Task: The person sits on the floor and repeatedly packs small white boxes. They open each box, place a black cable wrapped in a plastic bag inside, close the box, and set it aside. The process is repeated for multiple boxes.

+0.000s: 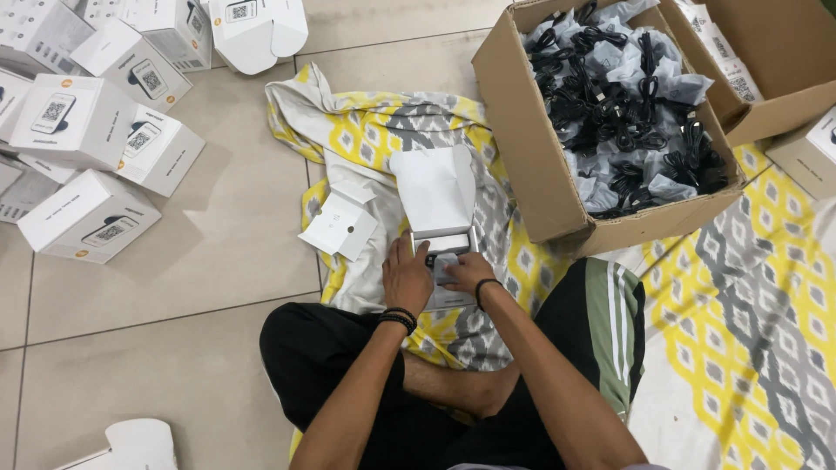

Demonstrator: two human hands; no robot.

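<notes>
Both hands, the left hand [407, 277] and right hand [466, 271], are pressing half-curled on the open white carton [438, 204] just left of the cardboard box [531, 165], seemingly light, crushable, best gripped by side walls.

A floor of large beige tiles [218, 261] with thin dark grout lines is being shown under soft, even light. A yellow, grey and white patterned cloth [740, 331] is being spread across the tiles. On that cloth, a big brown cardboard carton [540, 174] is being kept, and left of the cloth, white closed boxes [87, 218] are being stacked loosely on the bare tiles.
</notes>
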